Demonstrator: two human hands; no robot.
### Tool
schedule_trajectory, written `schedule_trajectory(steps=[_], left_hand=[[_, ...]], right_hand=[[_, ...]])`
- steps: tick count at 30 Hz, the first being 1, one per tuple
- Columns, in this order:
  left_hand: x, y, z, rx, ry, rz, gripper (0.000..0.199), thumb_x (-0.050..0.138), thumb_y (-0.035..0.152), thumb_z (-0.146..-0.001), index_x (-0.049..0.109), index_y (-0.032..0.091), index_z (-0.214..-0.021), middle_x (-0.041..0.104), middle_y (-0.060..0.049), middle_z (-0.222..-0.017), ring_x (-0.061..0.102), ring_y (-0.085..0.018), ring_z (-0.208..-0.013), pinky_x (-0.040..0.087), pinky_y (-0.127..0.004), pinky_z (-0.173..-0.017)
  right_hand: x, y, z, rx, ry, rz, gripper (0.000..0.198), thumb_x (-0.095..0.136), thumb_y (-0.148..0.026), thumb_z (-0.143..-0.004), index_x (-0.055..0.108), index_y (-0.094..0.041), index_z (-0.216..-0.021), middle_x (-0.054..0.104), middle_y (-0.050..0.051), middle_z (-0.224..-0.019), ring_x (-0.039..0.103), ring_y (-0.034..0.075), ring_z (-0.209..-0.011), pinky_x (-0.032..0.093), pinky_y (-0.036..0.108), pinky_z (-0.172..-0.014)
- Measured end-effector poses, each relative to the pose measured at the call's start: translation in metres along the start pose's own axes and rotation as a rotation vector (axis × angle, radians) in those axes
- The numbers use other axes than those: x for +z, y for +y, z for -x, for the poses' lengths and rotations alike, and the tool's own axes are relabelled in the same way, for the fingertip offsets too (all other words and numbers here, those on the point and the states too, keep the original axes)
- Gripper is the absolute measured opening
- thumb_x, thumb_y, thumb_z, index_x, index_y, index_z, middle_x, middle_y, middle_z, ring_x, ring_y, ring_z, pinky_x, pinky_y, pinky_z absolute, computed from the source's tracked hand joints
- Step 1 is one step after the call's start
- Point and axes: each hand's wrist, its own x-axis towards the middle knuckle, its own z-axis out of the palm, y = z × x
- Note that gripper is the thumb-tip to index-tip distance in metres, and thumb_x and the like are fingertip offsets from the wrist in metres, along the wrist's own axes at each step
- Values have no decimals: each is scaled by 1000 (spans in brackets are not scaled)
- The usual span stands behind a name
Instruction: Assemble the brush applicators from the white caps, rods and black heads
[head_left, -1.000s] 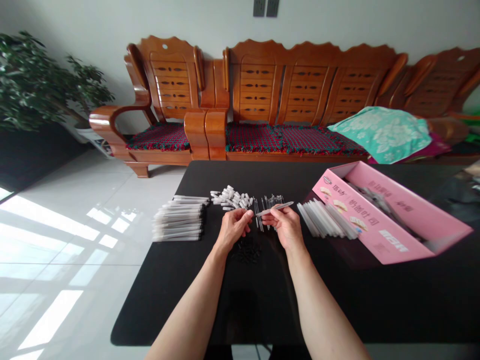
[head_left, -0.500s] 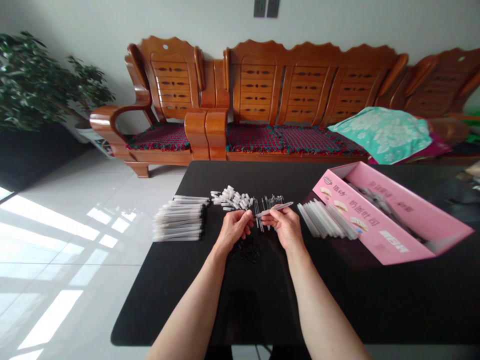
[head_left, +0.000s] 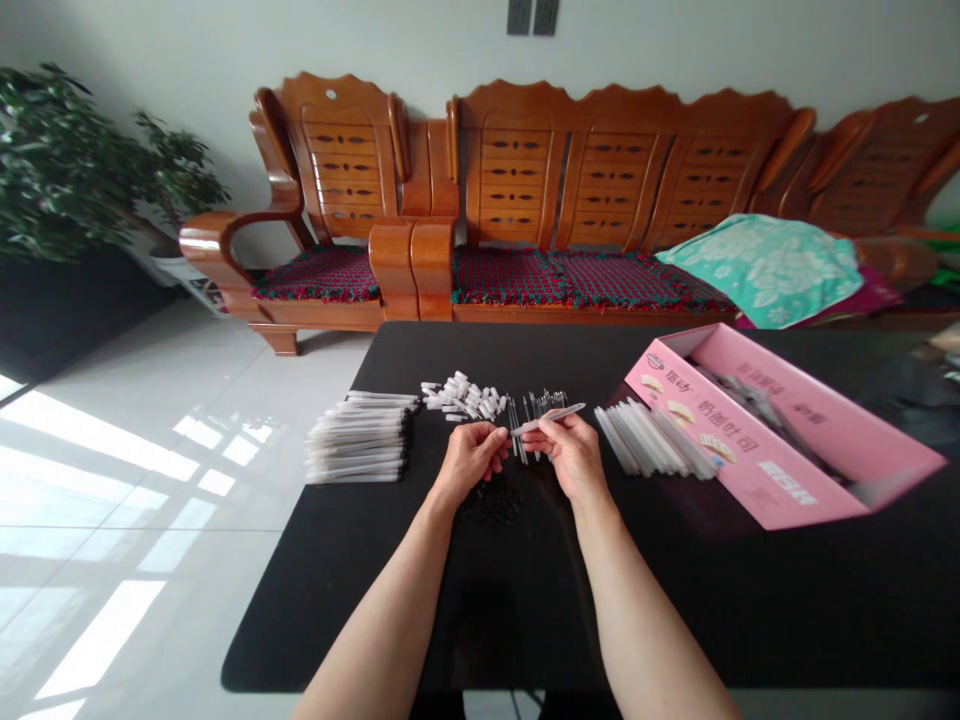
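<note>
Over the middle of the black table, my right hand (head_left: 568, 452) is closed around a thin whitish pen barrel (head_left: 547, 418), its right end tilted upward. My left hand (head_left: 474, 460) is pinched shut at the barrel's left end; whatever its fingertips hold is hidden. Just beyond the hands lie a heap of short white pieces (head_left: 466, 395) and several thin dark-tipped pen refills (head_left: 541, 403). Small black pieces (head_left: 496, 503) are scattered below the hands. Pens with black ends (head_left: 360, 440) are stacked on the left, and translucent barrels (head_left: 652, 438) on the right.
A pink open box (head_left: 772, 440) with grey contents stands on the table (head_left: 337, 600) at the right. Behind the table runs a wooden bench (head_left: 510, 180) with a turquoise cushion (head_left: 772, 268). A potted plant (head_left: 90, 170) stands at the far left.
Both hands stay almost in place around the barrel. My left hand has shifted very slightly to the right. The piles look the same.
</note>
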Motion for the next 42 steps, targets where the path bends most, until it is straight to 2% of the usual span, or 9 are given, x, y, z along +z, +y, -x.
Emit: schedule_trajectory(steps=[3,6,11,15,18,24,31,36,42], left_hand=[[1,2,0,10,37,31,36,74,46,-73,64,11,-73,59,1,-54,49,-6,-39,37,-15,-33],[1,4,0,17,74,89,40,80,44,-68,65,11,-86,61,1,-59,54,-8,-44,44,-17,-37],[-1,0,0,-5,12,22,46,62,56,-82,66,10,-76,63,-3,-61,53,-8,-40,37,-16,-32],[0,0,0,6,21,37,37,73,47,-74,64,12,-71,59,0,-54,51,-7,-39,39,-16,-34],[1,2,-1,10,60,80,36,79,43,-69,64,12,-78,59,2,-55,53,-8,-42,44,-17,-37],[0,-1,-1,-17,-8,28,45,63,55,-81,65,11,-74,62,-3,-59,55,-9,-42,41,-17,-33],[1,2,-1,10,47,84,38,81,45,-66,64,13,-76,60,2,-53,54,-9,-42,46,-18,-39],[2,3,0,-11,-1,53,42,70,54,-76,63,12,-72,63,-2,-59,56,-10,-43,45,-19,-37],[3,-1,0,46,17,-43,35,73,47,-75,64,14,-73,58,1,-52,53,-10,-42,44,-19,-39]], right_hand=[[0,0,0,1,0,4,26,81,-26,-71,62,-16,-86,77,8,-72,74,21,-60,62,28,-56],[0,0,0,0,4,-2,27,81,-26,-71,61,-16,-86,77,8,-72,74,21,-60,62,28,-55],[0,0,0,-2,-6,0,26,80,-25,-71,61,-16,-85,77,8,-72,74,21,-60,62,28,-56],[1,0,0,4,-13,2,26,81,-26,-71,61,-16,-85,77,9,-73,74,21,-61,61,27,-55],[1,0,0,5,-5,0,27,81,-26,-71,61,-16,-86,77,8,-73,74,21,-61,61,27,-55],[1,0,0,6,-5,8,26,81,-26,-70,61,-17,-85,76,6,-72,74,20,-60,61,27,-55],[1,0,0,10,2,-2,29,82,-26,-69,60,-17,-86,76,6,-71,74,20,-60,61,27,-54],[2,-1,1,10,-3,9,28,83,-27,-69,61,-17,-84,76,6,-72,74,20,-60,61,27,-55],[0,-1,0,8,-21,-1,24,80,-28,-71,62,-17,-82,77,7,-76,74,21,-64,61,29,-58]])
